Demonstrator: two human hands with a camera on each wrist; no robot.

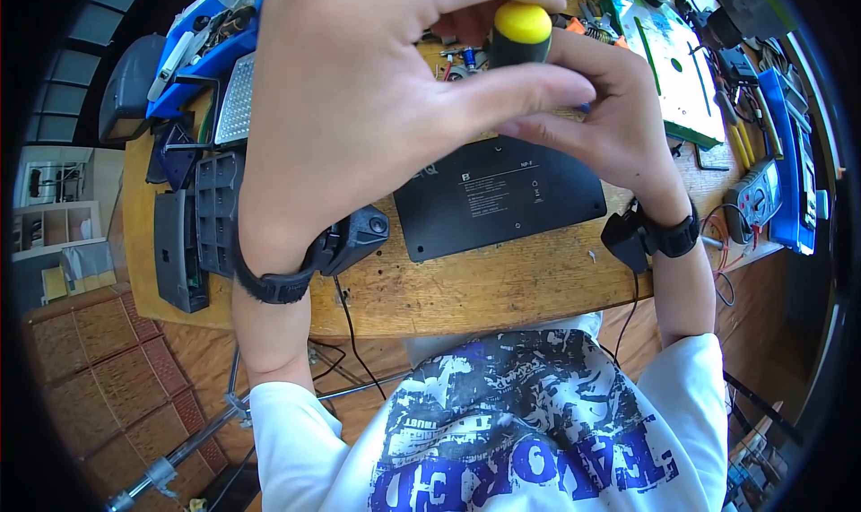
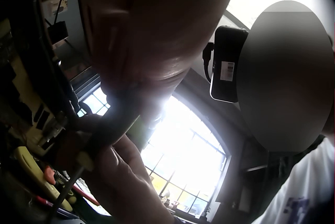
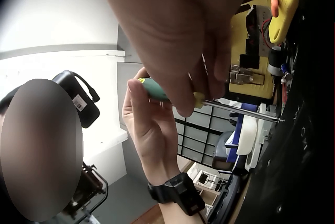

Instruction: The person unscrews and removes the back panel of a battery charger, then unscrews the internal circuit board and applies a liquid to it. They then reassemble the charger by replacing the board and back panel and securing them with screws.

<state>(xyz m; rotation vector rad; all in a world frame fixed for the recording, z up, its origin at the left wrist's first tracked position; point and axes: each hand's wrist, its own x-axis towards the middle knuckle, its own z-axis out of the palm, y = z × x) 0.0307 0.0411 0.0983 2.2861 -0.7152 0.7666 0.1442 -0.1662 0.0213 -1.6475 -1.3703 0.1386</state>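
A screwdriver with a green handle and yellow end point(image 1: 522, 41) stands roughly upright between both hands. My left hand point(image 1: 359, 108) curls its thumb and fingers around the upper handle, as the right wrist view also shows on the screwdriver handle point(image 3: 156, 90). Lower on the same handle, my right hand point(image 1: 619, 108) grips with its fingers point(image 3: 180, 98). The metal shaft point(image 3: 241, 110) runs down to a screw on the black device point(image 3: 293, 156). In the head view, that flat black device point(image 1: 498, 203) lies on the bench, its far part hidden behind the hands.
Grey plastic housings point(image 1: 218, 212) lie at the bench's left, near a blue tray point(image 1: 202, 55). On the right are a multimeter point(image 1: 753, 194), yellow-handled tools point(image 1: 743, 144), a hex key point(image 1: 713, 160) and a blue bin point(image 1: 794, 153). The wooden bench point(image 1: 430, 297) ends before the person's shirt.
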